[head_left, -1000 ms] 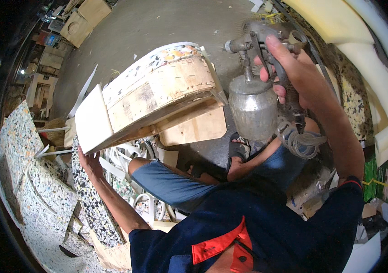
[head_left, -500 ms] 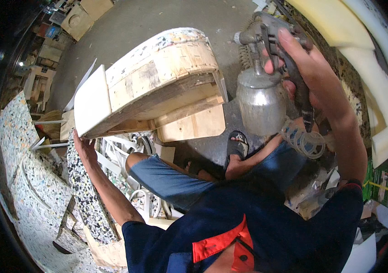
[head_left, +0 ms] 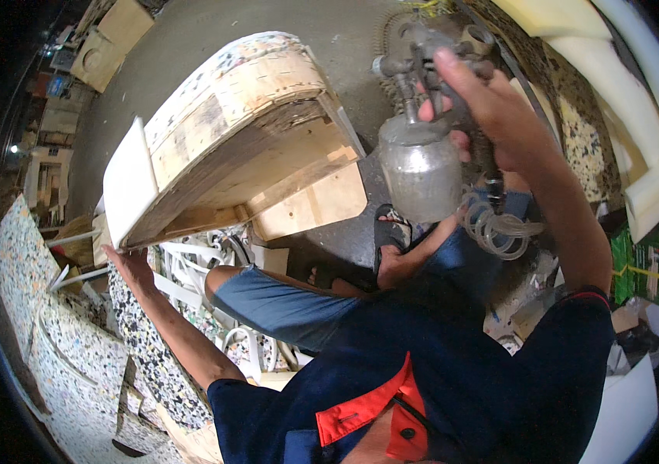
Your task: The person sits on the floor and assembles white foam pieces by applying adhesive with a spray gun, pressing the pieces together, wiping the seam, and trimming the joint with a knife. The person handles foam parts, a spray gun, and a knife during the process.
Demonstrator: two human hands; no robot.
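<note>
My right hand (head_left: 496,104) is closed round the handle of a spray gun (head_left: 421,166) with a dull metal cup, held upright to the right of a curved wooden frame (head_left: 229,112). A coiled clear hose (head_left: 500,230) hangs below that hand. Speckled foam (head_left: 256,48) covers part of the frame's rounded top, and a white foam sheet (head_left: 130,185) wraps its left end. At the lower left corner of the frame, my left hand (head_left: 132,267) grips the edge, with its fingers partly hidden underneath. The frame's hollow underside faces me, tilted.
Speckled foam sheets (head_left: 74,325) lie at the left. White foam offcuts (head_left: 190,267) are heaped below the frame, beside my knee. Long foam rolls (head_left: 616,85) stand at the right, above green packages (head_left: 650,267). Wooden boards (head_left: 113,46) lie at the far left.
The frame has tipped, so more of its hollow underside shows. It and the spray gun sit a little farther left in view. Both hands keep their hold.
</note>
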